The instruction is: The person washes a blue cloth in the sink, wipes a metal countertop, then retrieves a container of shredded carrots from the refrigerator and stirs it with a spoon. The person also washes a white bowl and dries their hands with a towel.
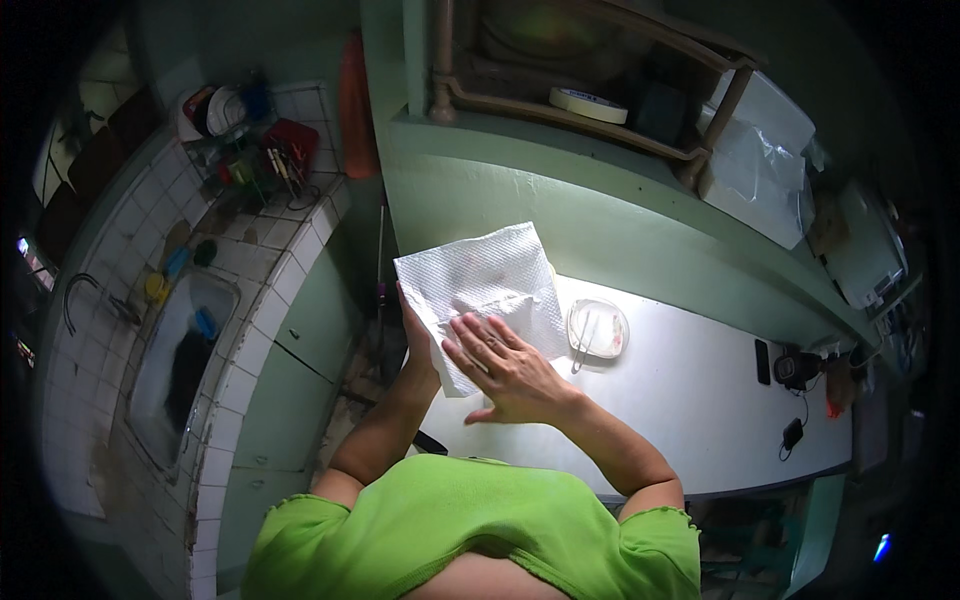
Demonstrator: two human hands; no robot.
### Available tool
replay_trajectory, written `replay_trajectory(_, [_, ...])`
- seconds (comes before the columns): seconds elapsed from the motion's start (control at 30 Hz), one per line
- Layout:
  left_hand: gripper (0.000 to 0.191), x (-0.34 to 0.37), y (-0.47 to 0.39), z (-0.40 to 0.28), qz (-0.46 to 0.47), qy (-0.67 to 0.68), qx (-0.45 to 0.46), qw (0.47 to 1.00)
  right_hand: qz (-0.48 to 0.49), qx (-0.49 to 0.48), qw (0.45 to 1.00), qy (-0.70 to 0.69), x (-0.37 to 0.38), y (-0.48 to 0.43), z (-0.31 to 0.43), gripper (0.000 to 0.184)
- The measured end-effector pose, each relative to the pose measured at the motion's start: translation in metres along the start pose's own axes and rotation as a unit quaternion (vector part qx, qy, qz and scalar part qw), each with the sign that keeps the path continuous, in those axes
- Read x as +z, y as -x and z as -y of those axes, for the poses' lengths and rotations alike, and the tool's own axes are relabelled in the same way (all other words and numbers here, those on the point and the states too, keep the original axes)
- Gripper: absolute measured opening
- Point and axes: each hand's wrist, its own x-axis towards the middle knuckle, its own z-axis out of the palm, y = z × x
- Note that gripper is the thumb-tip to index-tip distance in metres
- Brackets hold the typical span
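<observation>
A white textured paper towel (480, 274) is held up in front of me above the table, with a folded or second layer across its middle. My left hand (418, 334) holds it from behind at its left edge; most of those fingers are hidden. Flat against the front of the towel lies my right hand (499, 367), fingers extended and thumb apart. A thin pale yellowish edge shows behind the towel's right side, too covered to identify. To the right, a square white dish (611, 330) with a patterned rim stands on the table, with metal tongs (583, 341) across its left part.
The white table (675, 405) carries a phone (763, 362) and a small black device (791, 435) with a cable at right. Above, a ledge holds a brown rack (570, 127) with a tape roll (589, 105). At left is a tiled counter with a sink (225, 292).
</observation>
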Motion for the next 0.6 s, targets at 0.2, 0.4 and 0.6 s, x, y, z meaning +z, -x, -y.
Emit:
replay_trajectory(0.2, [0.069,-0.002,-0.003,0.004,0.177,0.206,-0.142,0.952,-0.099,0.020,0.995,-0.001,0.041,0.023,-0.039,0.056])
replay_trajectory(0.4, [0.072,0.025,-0.001,0.012,0.223,0.301,-0.171,0.911,-0.219,0.245,0.879,-0.346,0.065,0.031,-0.056,0.021])
replay_trajectory(0.6, [0.080,0.026,0.010,0.015,0.276,0.139,-0.198,0.930,-0.284,0.461,0.560,-0.627,0.065,0.030,-0.077,0.021])
